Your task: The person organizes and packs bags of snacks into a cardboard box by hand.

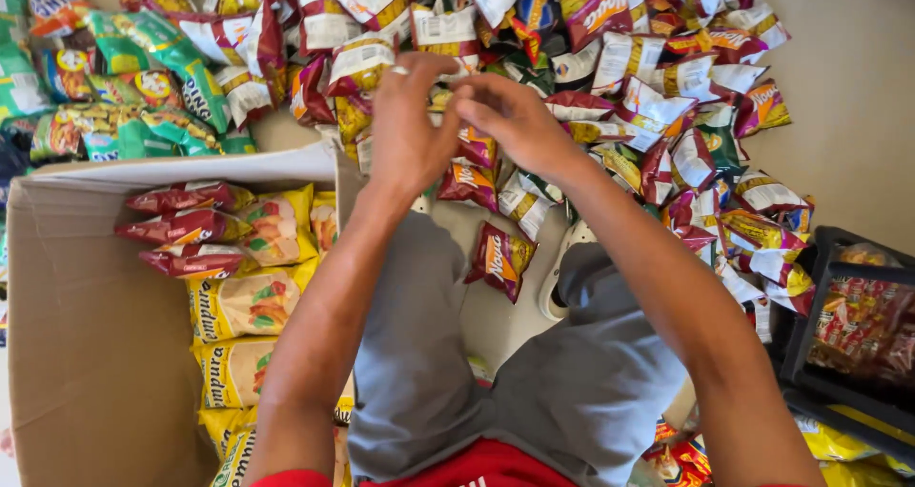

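Above the snack heap [591,77], left hand [408,130] and right hand [515,120] meeting fingertips, grip contents hidden, glossy red-yellow packets.

a heap of small red, maroon and yellow snack packets [610,96] lies jumbled on the floor, one red packet [500,258] lying apart between the knees.

Snack packets [610,77] are heaped on the floor [858,77] at twelve o'clock; a cardboard box [86,354] lies at nine, a crate [848,354] at four.
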